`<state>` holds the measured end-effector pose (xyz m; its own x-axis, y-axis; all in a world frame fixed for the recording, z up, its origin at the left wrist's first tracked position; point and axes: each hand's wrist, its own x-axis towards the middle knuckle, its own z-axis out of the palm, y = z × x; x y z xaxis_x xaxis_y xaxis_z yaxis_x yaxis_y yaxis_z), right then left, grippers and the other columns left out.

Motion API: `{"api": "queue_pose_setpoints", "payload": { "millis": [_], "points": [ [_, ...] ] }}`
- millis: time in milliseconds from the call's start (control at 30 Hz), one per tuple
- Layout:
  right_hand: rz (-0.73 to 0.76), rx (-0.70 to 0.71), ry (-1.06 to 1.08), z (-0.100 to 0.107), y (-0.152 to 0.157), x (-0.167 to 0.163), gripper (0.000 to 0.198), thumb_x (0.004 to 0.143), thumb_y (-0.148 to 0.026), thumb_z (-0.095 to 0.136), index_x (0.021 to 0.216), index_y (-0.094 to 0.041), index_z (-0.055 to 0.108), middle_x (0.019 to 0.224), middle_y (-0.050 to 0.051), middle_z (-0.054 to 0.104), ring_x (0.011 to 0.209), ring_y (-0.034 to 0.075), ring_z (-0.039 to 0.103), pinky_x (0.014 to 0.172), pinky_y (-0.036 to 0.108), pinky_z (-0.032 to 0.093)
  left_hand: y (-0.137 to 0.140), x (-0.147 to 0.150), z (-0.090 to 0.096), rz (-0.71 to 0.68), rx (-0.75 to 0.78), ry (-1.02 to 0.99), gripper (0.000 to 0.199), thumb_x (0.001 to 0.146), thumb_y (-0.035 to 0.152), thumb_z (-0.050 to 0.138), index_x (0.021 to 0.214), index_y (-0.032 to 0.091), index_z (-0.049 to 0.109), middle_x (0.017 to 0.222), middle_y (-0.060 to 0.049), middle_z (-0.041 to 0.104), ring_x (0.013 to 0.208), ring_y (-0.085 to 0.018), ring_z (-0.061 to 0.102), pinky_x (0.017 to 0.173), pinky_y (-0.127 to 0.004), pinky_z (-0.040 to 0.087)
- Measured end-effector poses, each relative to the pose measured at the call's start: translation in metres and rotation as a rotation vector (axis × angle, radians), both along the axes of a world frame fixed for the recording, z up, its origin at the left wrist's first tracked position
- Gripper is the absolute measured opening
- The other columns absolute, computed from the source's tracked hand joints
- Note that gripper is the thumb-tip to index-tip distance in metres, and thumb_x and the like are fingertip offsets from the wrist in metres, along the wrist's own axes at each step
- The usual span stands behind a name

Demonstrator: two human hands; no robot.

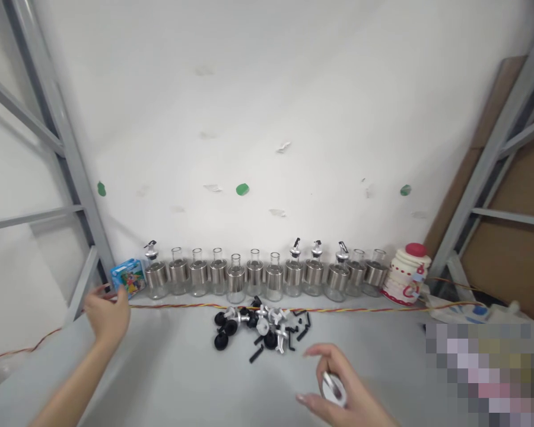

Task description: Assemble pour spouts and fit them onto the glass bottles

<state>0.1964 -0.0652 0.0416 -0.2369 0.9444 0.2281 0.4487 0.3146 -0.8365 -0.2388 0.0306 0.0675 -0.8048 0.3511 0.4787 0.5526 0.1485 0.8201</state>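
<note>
My left hand (107,314) is at the far left, fingers apart and slightly curled, just in front of a blue picture box (130,277); I cannot tell whether it touches the box. Low on the right, my right hand (345,388) has its thumb and index finger spread, while a silver pourer spout (333,388) rests against its palm and curled fingers. Between the hands lies a loose pile of pourer parts: black round stoppers (221,341), silver spouts (281,339) and small black levers (257,354).
A row of glass bottles with steel bands (236,279) stands along the wall; several carry pourers (295,248). At its right end is a cream jar (404,276) with a red lid. A twisted wire (178,306) crosses the grey tabletop (182,379). Metal shelf posts (66,136) flank both sides.
</note>
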Motion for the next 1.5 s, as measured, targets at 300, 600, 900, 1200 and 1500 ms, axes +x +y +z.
{"api": "queue_pose_setpoints", "payload": {
  "millis": [300, 600, 900, 1200, 1500],
  "points": [
    [0.266, -0.238, 0.006, 0.024, 0.044, -0.024, 0.052, 0.059, -0.011, 0.061, 0.106, -0.021, 0.041, 0.080, -0.004, 0.045, 0.064, 0.009, 0.046, 0.060, 0.021, 0.040, -0.056, 0.216, 0.002, -1.225, -0.297, -0.144, 0.029, 0.075, 0.047, 0.048, 0.079, 0.019, 0.055, 0.065, 0.000, 0.056, 0.056, -0.015, 0.052, 0.049, -0.023, 0.039],
    [0.383, -0.172, 0.308, -0.010, 0.035, -0.034, 0.094, 0.059, -0.007, 0.060, 0.134, -0.023, 0.006, 0.099, 0.004, 0.045, 0.073, 0.012, 0.053, 0.067, 0.026, 0.043, -0.084, 0.261, -0.038, -1.281, -0.333, 0.118, 0.021, 0.079, 0.043, 0.044, 0.076, 0.022, 0.049, 0.070, -0.001, 0.055, 0.063, -0.017, 0.049, 0.057, -0.025, 0.035],
    [0.432, -0.220, 0.471, -0.028, 0.025, -0.050, 0.100, 0.056, -0.005, 0.063, 0.135, -0.029, 0.007, 0.128, 0.010, 0.032, 0.086, 0.015, 0.053, 0.068, 0.026, 0.045, -0.070, 0.244, -0.044, -1.196, -0.127, -0.165, 0.023, 0.070, 0.044, 0.055, 0.074, 0.022, 0.057, 0.082, -0.005, 0.051, 0.075, -0.021, 0.053, 0.058, -0.027, 0.046],
    [0.529, -0.277, 0.758, -0.028, 0.030, -0.058, 0.084, 0.062, -0.008, 0.055, 0.134, -0.028, 0.016, 0.128, 0.005, 0.038, 0.114, 0.020, 0.041, 0.095, 0.039, 0.032, -0.065, 0.250, -0.045, -1.305, -0.113, -0.604, 0.037, 0.060, 0.045, 0.066, 0.089, 0.023, 0.063, 0.085, -0.006, 0.065, 0.081, -0.023, 0.061, 0.066, -0.032, 0.052],
    [0.404, -0.153, 0.588, -0.038, 0.045, -0.046, 0.070, 0.060, -0.001, 0.045, 0.125, -0.025, 0.037, 0.124, 0.004, 0.038, 0.111, 0.017, 0.043, 0.097, 0.034, 0.031, -0.063, 0.243, -0.038, -1.261, -0.136, -0.678, 0.034, 0.054, 0.044, 0.071, 0.076, 0.018, 0.068, 0.112, -0.010, 0.060, 0.108, -0.030, 0.050, 0.091, -0.037, 0.042]
  ]
}}
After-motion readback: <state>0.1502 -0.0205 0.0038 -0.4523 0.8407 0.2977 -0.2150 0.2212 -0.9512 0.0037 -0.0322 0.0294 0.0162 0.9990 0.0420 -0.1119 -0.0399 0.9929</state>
